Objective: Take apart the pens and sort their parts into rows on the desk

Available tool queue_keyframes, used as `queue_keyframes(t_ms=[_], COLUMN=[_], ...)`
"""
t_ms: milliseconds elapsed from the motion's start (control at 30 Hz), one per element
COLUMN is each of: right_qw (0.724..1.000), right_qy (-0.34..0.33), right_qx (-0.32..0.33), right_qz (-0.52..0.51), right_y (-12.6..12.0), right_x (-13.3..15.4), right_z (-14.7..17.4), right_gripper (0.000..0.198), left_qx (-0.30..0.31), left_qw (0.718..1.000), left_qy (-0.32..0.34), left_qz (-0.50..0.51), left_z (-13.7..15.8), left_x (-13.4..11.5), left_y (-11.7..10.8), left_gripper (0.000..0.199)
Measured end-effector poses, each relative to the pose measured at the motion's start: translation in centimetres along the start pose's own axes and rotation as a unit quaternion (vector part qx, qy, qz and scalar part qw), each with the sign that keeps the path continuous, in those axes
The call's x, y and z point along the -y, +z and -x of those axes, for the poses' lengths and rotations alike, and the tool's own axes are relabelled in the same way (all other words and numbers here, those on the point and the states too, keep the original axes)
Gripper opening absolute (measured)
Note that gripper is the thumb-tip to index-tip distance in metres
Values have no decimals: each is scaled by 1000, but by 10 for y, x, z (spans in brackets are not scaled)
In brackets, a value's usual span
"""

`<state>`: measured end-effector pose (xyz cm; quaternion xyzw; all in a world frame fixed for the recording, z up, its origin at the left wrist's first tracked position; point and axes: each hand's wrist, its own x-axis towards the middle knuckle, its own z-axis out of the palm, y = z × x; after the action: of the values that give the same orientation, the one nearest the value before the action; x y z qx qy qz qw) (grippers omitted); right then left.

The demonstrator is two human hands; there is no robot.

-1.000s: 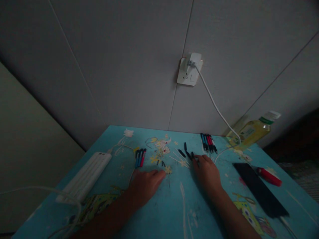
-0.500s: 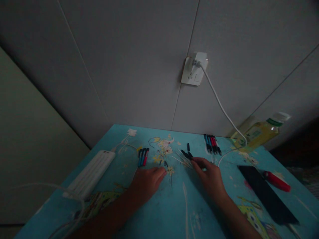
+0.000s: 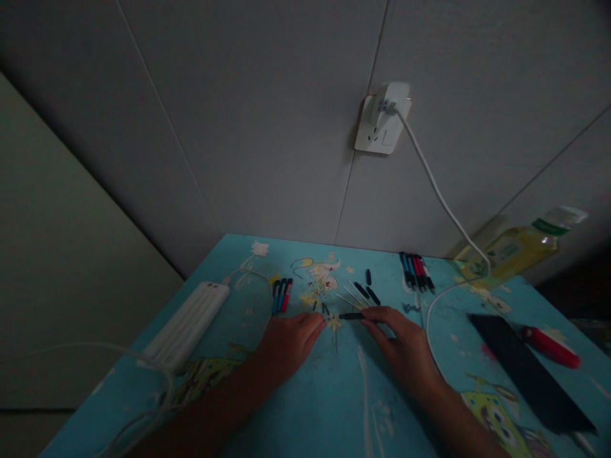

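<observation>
My right hand [image 3: 401, 341] pinches a black pen barrel [image 3: 351, 316], which lies level and points towards my left hand [image 3: 290, 342]. The left fingers are pressed together; anything between them is too small or hidden to make out. Just beyond the left fingertips lie small dark pen parts [image 3: 325, 310]. Behind the right fingertips are thin white refills [image 3: 352, 297], fanned out. More black barrel pieces [image 3: 361, 290] lie on the table past them.
Pens with blue and red barrels [image 3: 281, 295] lie left, another row of pens [image 3: 417, 272] back right. A white power strip [image 3: 188, 324] is at left. A yellow liquid bottle [image 3: 515, 251], dark flat panel [image 3: 529, 372], red-handled object [image 3: 551, 346] and white cable [image 3: 443, 197] are at right.
My right hand has brought a black barrel away from the other black pieces, nearer to my left hand, and it now lies level. The view has shifted slightly.
</observation>
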<state>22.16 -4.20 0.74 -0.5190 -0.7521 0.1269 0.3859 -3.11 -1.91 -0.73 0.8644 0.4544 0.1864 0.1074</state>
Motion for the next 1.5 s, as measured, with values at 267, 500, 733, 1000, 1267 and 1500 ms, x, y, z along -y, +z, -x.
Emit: queue_keyframes(t_ms=[267, 500, 733, 1000, 1267, 1500], right_qw=[997, 991, 988, 995, 991, 992], right_qy=[-52, -90, -68, -31, -51, -41], right_qx=[44, 79, 102, 99, 127, 120], right_qz=[-25, -60, -96, -1, 3, -29], right_y=[7, 15, 25, 25, 22, 20], right_x=[3, 8, 22, 21, 20, 19], right_z=[3, 4, 9, 11, 8, 8], right_gripper=[14, 12, 10, 27, 25, 26], left_qx=[33, 53, 40, -18, -14, 14], left_qw=[999, 998, 996, 990, 995, 997], left_qy=[15, 13, 44, 121, 95, 56], left_qz=[-37, -43, -67, -67, -34, -42], left_z=[1, 6, 9, 10, 8, 6], left_x=[-9, -12, -9, -7, -7, -5], left_y=[-4, -2, 8, 15, 11, 9], left_gripper=[27, 22, 25, 21, 19, 9])
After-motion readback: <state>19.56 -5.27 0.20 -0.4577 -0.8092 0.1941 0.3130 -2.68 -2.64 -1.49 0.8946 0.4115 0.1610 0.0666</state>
